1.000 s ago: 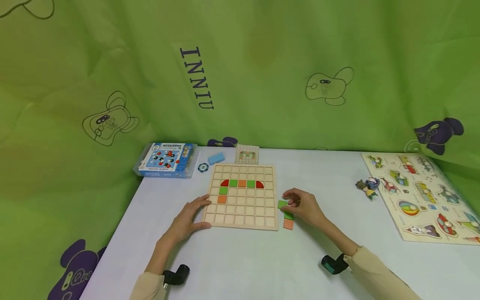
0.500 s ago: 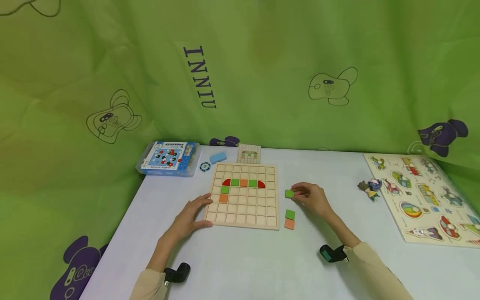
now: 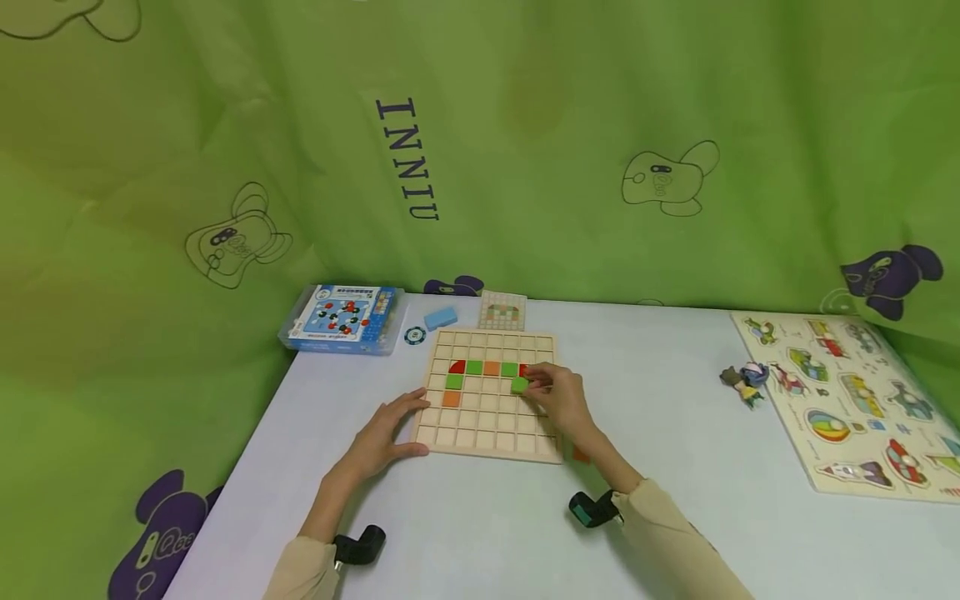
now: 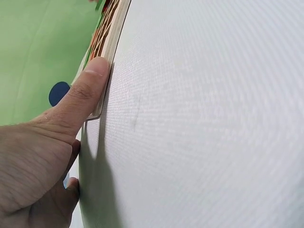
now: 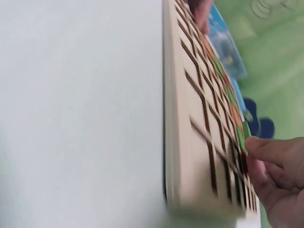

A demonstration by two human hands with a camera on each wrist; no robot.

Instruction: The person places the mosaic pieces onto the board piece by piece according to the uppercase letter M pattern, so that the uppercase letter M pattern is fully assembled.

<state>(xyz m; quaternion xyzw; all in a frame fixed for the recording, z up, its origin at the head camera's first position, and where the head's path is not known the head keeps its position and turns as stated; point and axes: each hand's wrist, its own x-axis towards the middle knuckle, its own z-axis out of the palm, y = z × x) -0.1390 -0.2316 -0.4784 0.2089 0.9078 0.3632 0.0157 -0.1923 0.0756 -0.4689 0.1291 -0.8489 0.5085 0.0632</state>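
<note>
A wooden grid board [image 3: 487, 446] lies on the white table. My left hand [image 3: 381, 435] rests at its left edge, fingers along the side and straight thumb [image 4: 88, 88] at the near corner. My right hand [image 3: 564, 402] pinches a green square tile [image 3: 519, 385] close over the board, just below the right end of the coloured row. In that row are red quarter-round pieces, green tiles [image 3: 474, 367] and an orange tile [image 3: 491, 367]; the right red piece is partly hidden by my fingers. Down the left side sit a green tile [image 3: 453, 382] and an orange tile [image 3: 451, 398].
A loose orange tile [image 3: 581, 455] shows partly beneath my right wrist. Behind the board are a pattern card [image 3: 502, 312], a blue block [image 3: 440, 318], a round chip [image 3: 415, 335] and a boxed set [image 3: 341, 321]. Small figurines [image 3: 744, 383] and a picture puzzle board [image 3: 855, 408] lie right.
My right hand lifted a green tile from beside the board and carried it left over the grid. My left hand has stayed at the board's left edge.
</note>
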